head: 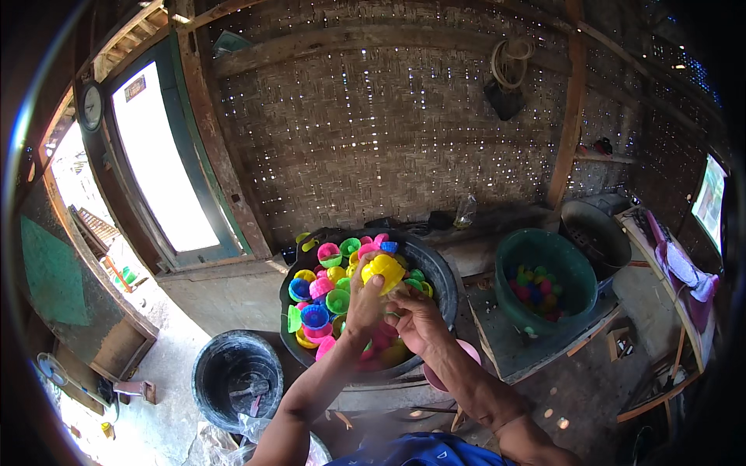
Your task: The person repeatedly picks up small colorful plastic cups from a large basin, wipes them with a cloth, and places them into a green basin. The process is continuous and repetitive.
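My left hand (368, 297) grips a yellow fluted plastic cup (383, 274) above a wide black tub (446, 279). Close beside it on the right, my right hand (415, 314) has its fingers bent near the cup's lower edge; whether they pinch something there cannot be told. Many small plastic cups in pink, green, blue and yellow fill the tub, among them a blue one (315, 316) and a green one (337, 301). The lower part of the tub lies partly behind my forearms.
A green basin (504, 291) with small coloured pieces stands on the right, near a dark metal pot (618, 256). At lower left is a black bucket (204, 373) beside clear plastic bags (218, 445). A pink basin (434, 378) is partly under my right forearm. A woven bamboo wall (361, 145) rises behind.
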Tool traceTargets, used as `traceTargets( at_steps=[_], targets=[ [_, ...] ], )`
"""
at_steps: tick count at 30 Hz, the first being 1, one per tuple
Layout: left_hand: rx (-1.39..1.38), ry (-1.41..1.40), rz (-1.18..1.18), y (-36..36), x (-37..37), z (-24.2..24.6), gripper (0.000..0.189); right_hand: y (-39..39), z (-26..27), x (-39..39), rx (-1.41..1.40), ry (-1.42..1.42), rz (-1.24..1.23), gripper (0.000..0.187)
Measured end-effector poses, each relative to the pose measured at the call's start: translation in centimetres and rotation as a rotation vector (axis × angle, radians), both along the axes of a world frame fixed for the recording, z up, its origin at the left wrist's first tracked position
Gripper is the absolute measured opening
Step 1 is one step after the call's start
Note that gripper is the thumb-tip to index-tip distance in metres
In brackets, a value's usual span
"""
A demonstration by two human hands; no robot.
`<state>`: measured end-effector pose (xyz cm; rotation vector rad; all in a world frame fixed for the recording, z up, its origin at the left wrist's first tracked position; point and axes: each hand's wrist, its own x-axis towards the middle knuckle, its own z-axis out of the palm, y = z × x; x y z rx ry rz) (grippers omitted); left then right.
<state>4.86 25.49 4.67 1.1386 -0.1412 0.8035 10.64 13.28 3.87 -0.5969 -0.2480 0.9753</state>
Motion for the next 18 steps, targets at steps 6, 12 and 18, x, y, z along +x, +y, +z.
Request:
traceTargets(
  at_steps=[6, 12, 18],
  targets=[
    [-0.546, 0.107, -0.128, 1.6, 0.6, -1.3, 0.060, -2.1, 0.6, 2.0, -0.100, -0.392, -0.186, 0.034],
    [-0.511, 0.142, -0.090, 0.8, 1.7, -1.5, 0.051, -2.3, 3.4, 3.9, -0.316, -1.736, -0.691, 0.031],
    [-0.103, 0.407, 0.168, 0.4, 1.0, -1.2, 0.050, -0.3, 3.6, 3.5, -0.391, -1.882, -0.905, 0.026]
  ],
)
